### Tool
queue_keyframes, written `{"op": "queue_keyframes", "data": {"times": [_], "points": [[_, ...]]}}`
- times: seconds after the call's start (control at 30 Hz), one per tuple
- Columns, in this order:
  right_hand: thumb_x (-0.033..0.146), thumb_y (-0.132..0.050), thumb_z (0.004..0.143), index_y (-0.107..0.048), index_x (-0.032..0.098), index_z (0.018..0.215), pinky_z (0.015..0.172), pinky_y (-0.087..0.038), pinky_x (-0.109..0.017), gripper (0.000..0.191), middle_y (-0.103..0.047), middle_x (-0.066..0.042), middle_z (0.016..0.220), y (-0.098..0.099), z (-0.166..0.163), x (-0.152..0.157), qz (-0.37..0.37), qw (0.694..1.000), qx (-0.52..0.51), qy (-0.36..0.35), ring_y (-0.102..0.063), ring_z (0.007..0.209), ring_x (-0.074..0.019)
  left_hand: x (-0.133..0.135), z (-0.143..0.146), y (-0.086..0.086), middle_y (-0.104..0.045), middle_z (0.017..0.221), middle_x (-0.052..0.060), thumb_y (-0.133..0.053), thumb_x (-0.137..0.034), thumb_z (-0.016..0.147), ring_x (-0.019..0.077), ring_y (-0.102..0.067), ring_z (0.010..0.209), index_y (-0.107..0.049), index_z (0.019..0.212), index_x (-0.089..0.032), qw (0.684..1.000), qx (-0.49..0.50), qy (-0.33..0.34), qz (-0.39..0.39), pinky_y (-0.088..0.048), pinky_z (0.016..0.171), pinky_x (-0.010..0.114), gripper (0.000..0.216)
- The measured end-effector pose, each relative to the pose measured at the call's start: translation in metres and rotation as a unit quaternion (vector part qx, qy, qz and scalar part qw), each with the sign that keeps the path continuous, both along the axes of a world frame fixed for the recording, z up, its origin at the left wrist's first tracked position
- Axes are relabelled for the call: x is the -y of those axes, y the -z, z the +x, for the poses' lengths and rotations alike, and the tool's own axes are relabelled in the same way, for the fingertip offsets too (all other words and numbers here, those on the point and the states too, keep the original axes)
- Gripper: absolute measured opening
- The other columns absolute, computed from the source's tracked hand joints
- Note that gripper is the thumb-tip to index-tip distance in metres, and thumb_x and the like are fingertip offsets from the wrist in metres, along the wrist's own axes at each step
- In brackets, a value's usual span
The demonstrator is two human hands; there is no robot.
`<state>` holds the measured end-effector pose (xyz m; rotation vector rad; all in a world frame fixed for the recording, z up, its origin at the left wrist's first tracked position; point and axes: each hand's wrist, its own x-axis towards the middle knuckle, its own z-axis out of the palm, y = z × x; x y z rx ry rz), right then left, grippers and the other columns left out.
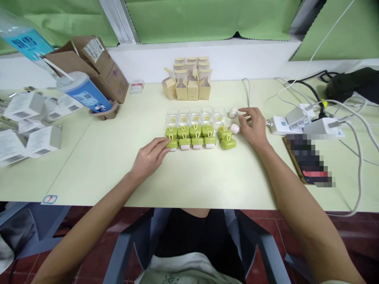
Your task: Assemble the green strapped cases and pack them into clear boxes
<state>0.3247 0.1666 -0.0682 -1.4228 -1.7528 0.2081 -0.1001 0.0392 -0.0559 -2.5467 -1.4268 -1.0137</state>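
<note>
Two rows of small green cases (197, 142) with pale yellow loops stand on the table, the front ones showing pinkish-white undersides. My left hand (151, 157) has its thumb and fingers closed on the leftmost front green case (172, 145). At the right end, two more green cases (227, 143) sit slightly askew. My right hand (253, 124) rests beside a small pink piece (235, 128) and a round whitish piece (233, 113), its fingers apart and curved. Clear plastic trays (196, 115) with yellow marks lie behind the green cases.
Open beige cartons (193, 88) stand against the wall. White boxes (26, 106), a blue cup (85, 92) and a brown cardboard box (94, 67) are at left. A power strip (284, 125), cables and a phone (308, 161) lie at right.
</note>
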Motion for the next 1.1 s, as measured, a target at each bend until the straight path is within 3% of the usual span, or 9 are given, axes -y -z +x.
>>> {"op": "queue_keyframes", "data": {"times": [0.1, 0.2, 0.3, 0.47, 0.6, 0.73, 0.83, 0.97, 1.1], "points": [[0.055, -0.052, 0.109, -0.071, 0.026, 0.144, 0.113, -0.061, -0.056, 0.05, -0.068, -0.017, 0.154, 0.001, 0.001, 0.0, -0.001, 0.999, 0.016, -0.045, -0.066, 0.141, -0.035, 0.0, 0.001, 0.0, -0.082, 0.129, 0.011, -0.061, -0.037, 0.113, 0.0269, -0.083, 0.113, -0.074, 0.139, -0.027, 1.0, -0.007, -0.003, 0.0, -0.073, 0.095, 0.042, 0.03], [0.064, -0.042, 0.113, -0.065, 0.028, 0.155, 0.133, -0.042, -0.065, 0.06, -0.057, -0.015, 0.172, 0.002, 0.001, 0.0, -0.024, 0.995, 0.051, -0.084, -0.05, 0.162, -0.0354, 0.0, 0.001, 0.001, -0.08, 0.135, 0.012, -0.064, -0.035, 0.112, 0.0275, -0.083, 0.115, -0.069, 0.146, -0.027, 1.0, -0.018, -0.003, 0.008, -0.073, 0.092, 0.041, 0.035], [0.07, -0.034, 0.113, -0.067, 0.028, 0.154, 0.139, -0.033, -0.065, 0.067, -0.051, -0.015, 0.176, 0.004, 0.001, 0.0, -0.054, 0.99, 0.064, -0.111, -0.047, 0.164, -0.0361, 0.001, -0.001, 0.001, -0.077, 0.138, 0.014, -0.068, -0.034, 0.11, 0.029, -0.08, 0.118, -0.066, 0.151, -0.028, 1.0, -0.002, -0.002, 0.025, -0.072, 0.091, 0.042, 0.042], [0.074, -0.034, 0.111, -0.077, 0.021, 0.137, 0.135, -0.044, -0.056, 0.073, -0.054, -0.02, 0.161, 0.007, 0.0, -0.002, -0.059, 0.994, 0.021, -0.093, -0.063, 0.146, -0.0357, 0.006, 0.008, -0.013, -0.079, 0.122, 0.011, -0.067, -0.026, 0.107, 0.0291, -0.078, 0.109, -0.075, 0.13, -0.03, 0.997, 0.021, 0.007, 0.078, -0.068, 0.087, 0.045, 0.025], [0.07, -0.037, 0.112, -0.078, 0.024, 0.126, 0.132, -0.048, -0.055, 0.063, -0.056, -0.017, 0.152, 0.01, 0.002, -0.006, -0.025, 0.997, -0.003, -0.069, -0.065, 0.141, -0.0332, -0.001, 0.062, -0.04, -0.08, 0.115, 0.009, -0.06, -0.02, 0.108, 0.028, -0.076, 0.105, -0.076, 0.118, -0.029, 0.993, -0.034, 0.087, 0.076, -0.066, 0.089, 0.047, 0.022], [0.065, -0.063, 0.102, -0.073, 0.025, 0.123, 0.108, -0.062, -0.052, 0.046, -0.058, -0.016, 0.15, 0.011, 0.005, -0.01, 0.037, 0.997, -0.063, -0.033, -0.068, 0.127, -0.0305, -0.021, 0.144, -0.063, -0.073, 0.146, 0.015, -0.053, -0.018, 0.113, 0.0298, -0.071, 0.129, -0.071, 0.136, -0.017, 0.964, -0.217, 0.147, 0.045, -0.063, 0.097, 0.043, 0.03], [0.053, -0.07, 0.095, -0.065, 0.024, 0.125, 0.09, -0.063, -0.047, 0.042, -0.067, -0.014, 0.132, 0.012, 0.008, -0.012, 0.064, 0.994, -0.092, 0.006, -0.068, 0.11, -0.0285, -0.028, 0.191, -0.069, -0.063, 0.158, 0.021, -0.059, -0.028, 0.114, 0.0334, -0.069, 0.13, -0.068, 0.141, -0.011, 0.933, -0.327, 0.141, 0.052, -0.059, 0.094, 0.041, 0.034], [0.038, -0.063, 0.095, -0.061, 0.024, 0.12, 0.092, -0.058, -0.046, 0.029, -0.071, -0.011, 0.121, 0.014, 0.01, -0.015, 0.073, 0.991, -0.106, 0.048, -0.067, 0.099, -0.026, -0.024, 0.216, -0.063, -0.064, 0.151, 0.025, -0.061, -0.027, 0.112, 0.035, -0.071, 0.117, -0.07, 0.138, -0.008, 0.923, -0.376, 0.07, 0.036, -0.053, 0.084, 0.041, 0.033], [0.033, -0.063, 0.09, -0.059, 0.024, 0.117, 0.091, -0.056, -0.043, 0.028, -0.073, -0.011, 0.121, 0.016, 0.012, -0.018, 0.065, 0.988, -0.128, 0.059, -0.067, 0.101, -0.0261, -0.019, 0.22, -0.055, -0.072, 0.133, 0.022, -0.055, -0.006, 0.106, 0.0322, -0.073, 0.107, -0.073, 0.128, -0.005, 0.922, -0.38, 0.058, 0.047, -0.05, 0.084, 0.041, 0.028]]}}
